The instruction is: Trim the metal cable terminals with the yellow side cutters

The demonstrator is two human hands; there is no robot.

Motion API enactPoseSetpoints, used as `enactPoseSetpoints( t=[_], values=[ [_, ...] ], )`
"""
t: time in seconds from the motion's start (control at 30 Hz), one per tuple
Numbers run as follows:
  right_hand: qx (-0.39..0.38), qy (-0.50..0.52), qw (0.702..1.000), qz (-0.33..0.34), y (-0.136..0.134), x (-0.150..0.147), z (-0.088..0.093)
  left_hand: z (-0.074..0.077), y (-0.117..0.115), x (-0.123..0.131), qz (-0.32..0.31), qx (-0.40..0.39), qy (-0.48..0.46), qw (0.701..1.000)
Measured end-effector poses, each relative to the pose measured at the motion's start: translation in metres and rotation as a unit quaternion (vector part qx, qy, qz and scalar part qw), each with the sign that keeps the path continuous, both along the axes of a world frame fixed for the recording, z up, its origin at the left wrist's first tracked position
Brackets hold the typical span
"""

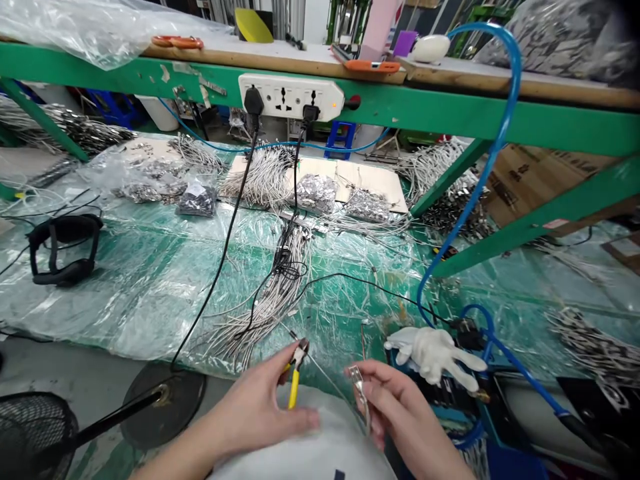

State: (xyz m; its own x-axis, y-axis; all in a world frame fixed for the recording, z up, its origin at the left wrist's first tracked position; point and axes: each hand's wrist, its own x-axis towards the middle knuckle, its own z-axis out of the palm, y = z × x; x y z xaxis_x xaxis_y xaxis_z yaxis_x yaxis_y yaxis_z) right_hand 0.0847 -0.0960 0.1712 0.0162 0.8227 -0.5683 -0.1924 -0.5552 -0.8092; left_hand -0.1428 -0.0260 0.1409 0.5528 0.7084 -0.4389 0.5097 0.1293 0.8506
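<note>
My left hand [250, 407] holds a pair of yellow-handled cutting pliers [294, 388], with the metal jaws up near my index fingertip. My left thumb is stretched out, away from the handle. In the fingers of my right hand [400, 403] is a small shiny metal clip [356, 377], pinched at its side. A thin grey wire cable [327, 378] runs between the two hands, passing close to the plier jaws. Whether the jaws touch the cable I cannot tell. Both hands are above light-coloured cloth [300, 457] at my lap.
A bundle of wire cables [270, 307] lies ahead on the plastic-covered green surface [165, 267]. White gloves [433, 357] and a blue hose [500, 147] are at right. Black cords hang from a power strip [293, 97] on the green bench frame. A fan [35, 427] stands lower left.
</note>
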Motion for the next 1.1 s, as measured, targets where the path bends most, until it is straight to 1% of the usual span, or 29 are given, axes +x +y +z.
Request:
enactPoseSetpoints(
  t=[0.07, 0.13, 0.2, 0.23, 0.3, 0.37, 0.43, 0.5, 0.53, 0.63, 0.7, 0.77, 0.93, 1.1],
  values=[
    [-0.005, 0.033, 0.999, -0.041, 0.002, 0.000, 0.006, 0.000, -0.007, 0.003, 0.000, -0.021, 0.010, 1.000],
    [0.000, 0.061, 0.996, -0.067, 0.002, -0.001, 0.012, -0.003, -0.012, 0.007, 0.021, -0.034, 0.010, 0.999],
    [0.003, 0.067, 0.995, -0.079, 0.001, -0.002, 0.016, -0.008, -0.014, 0.010, 0.036, -0.014, -0.014, 0.999],
    [0.004, 0.062, 0.995, -0.078, 0.000, -0.001, 0.017, -0.009, -0.015, 0.011, 0.033, -0.002, -0.032, 0.999],
    [0.013, 0.038, 0.997, -0.070, -0.001, 0.002, 0.017, -0.009, -0.014, 0.012, 0.003, 0.006, -0.067, 0.998],
    [0.037, -0.009, 0.997, -0.066, -0.001, 0.006, 0.015, -0.005, -0.013, 0.013, -0.036, 0.014, -0.079, 0.996],
    [0.069, -0.075, 0.993, -0.067, -0.001, 0.010, 0.014, 0.002, -0.012, 0.014, -0.062, 0.062, -0.070, 0.994],
    [0.086, -0.117, 0.986, -0.079, -0.001, 0.012, 0.013, 0.012, -0.009, 0.015, -0.083, 0.139, -0.065, 0.985],
    [0.084, -0.116, 0.986, -0.091, 0.000, 0.011, 0.013, 0.016, -0.008, 0.016, -0.097, 0.174, -0.065, 0.978],
    [0.058, -0.058, 0.985, -0.155, 0.001, 0.001, 0.015, 0.028, -0.005, 0.018, -0.143, 0.250, -0.057, 0.956],
    [0.052, -0.031, 0.978, -0.198, 0.001, -0.007, 0.018, 0.032, -0.004, 0.017, -0.148, 0.286, -0.046, 0.946],
    [0.056, -0.027, 0.973, -0.220, 0.001, -0.014, 0.018, 0.032, -0.004, 0.015, -0.141, 0.312, -0.042, 0.938],
    [0.071, -0.070, 0.975, -0.201, -0.001, -0.021, 0.018, 0.032, -0.005, 0.011, -0.123, 0.341, -0.049, 0.931],
    [0.079, -0.111, 0.972, -0.192, -0.002, -0.026, 0.024, 0.035, -0.003, 0.010, -0.112, 0.359, -0.022, 0.926]
  ],
)
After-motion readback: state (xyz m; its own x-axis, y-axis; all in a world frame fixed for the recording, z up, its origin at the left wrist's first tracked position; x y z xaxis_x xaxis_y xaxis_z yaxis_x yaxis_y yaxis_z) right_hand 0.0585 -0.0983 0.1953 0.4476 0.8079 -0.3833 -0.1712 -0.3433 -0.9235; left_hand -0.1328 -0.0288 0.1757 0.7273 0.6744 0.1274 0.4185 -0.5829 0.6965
